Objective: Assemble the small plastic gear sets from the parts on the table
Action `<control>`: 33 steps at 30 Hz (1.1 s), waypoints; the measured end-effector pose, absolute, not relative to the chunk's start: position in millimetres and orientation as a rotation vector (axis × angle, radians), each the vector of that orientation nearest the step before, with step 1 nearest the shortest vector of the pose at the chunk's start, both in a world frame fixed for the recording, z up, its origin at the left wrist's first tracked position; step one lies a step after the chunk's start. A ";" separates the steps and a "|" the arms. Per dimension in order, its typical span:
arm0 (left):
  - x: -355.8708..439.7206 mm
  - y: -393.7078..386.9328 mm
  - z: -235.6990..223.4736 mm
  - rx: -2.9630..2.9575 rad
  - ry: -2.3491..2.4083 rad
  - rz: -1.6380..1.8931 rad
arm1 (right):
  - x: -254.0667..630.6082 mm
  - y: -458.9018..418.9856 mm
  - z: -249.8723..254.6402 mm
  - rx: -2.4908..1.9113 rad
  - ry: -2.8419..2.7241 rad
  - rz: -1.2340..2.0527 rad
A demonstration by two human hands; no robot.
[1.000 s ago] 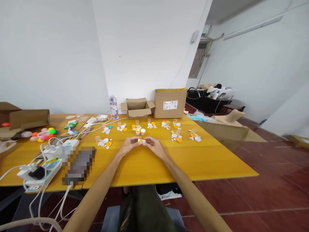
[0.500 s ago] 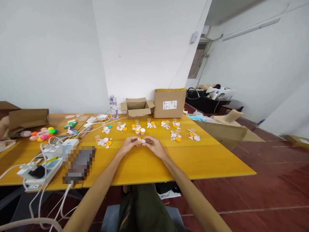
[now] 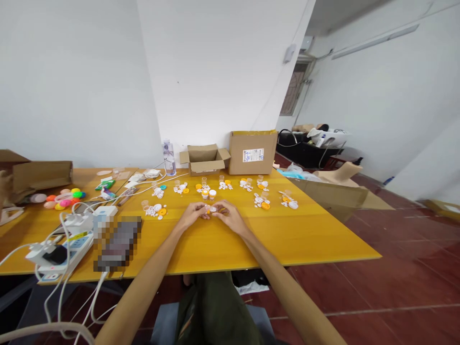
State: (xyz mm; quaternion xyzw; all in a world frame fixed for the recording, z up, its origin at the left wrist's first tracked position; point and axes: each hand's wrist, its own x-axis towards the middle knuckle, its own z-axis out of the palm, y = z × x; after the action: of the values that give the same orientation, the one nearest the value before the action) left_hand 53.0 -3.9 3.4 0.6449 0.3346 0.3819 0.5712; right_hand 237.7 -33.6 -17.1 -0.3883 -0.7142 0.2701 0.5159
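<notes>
My left hand (image 3: 192, 215) and my right hand (image 3: 230, 215) meet over the middle of the yellow table (image 3: 287, 235), fingers curled together. Between the fingertips sits a small orange and white piece (image 3: 211, 209), pinched from both sides; which hand bears it I cannot tell. Just beyond the hands stand two small orange-capped cups (image 3: 208, 194). Little heaps of white and orange parts (image 3: 157, 211) lie in rows across the table behind them.
An open cardboard box (image 3: 204, 160) and a taller closed box (image 3: 252, 153) stand at the table's far edge beside a water bottle (image 3: 168, 158). Power strips, chargers and white cables (image 3: 68, 235) crowd the left. Coloured balls (image 3: 66, 199) lie further left. Red tiled floor is right.
Both hands stay together at the same spot; the fingers have shifted slightly around the small piece. The view has tilted a little.
</notes>
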 end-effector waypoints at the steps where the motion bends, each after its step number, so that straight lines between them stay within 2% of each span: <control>1: 52.9 -3.8 3.4 1.514 0.784 0.898 | 237.7 -33.7 -16.9 -0.933 -1.712 0.654; 33: 52.1 0.1 -1.0 1.573 0.773 0.897 | 236.3 -35.8 -14.0 -1.033 -1.686 0.778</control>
State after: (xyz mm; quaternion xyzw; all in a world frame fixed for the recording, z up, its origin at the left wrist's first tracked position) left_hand 52.1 0.1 -1.0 0.6655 0.3271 0.3794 0.5534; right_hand 236.3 -35.8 -14.0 -0.4248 -0.6932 0.3197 0.4867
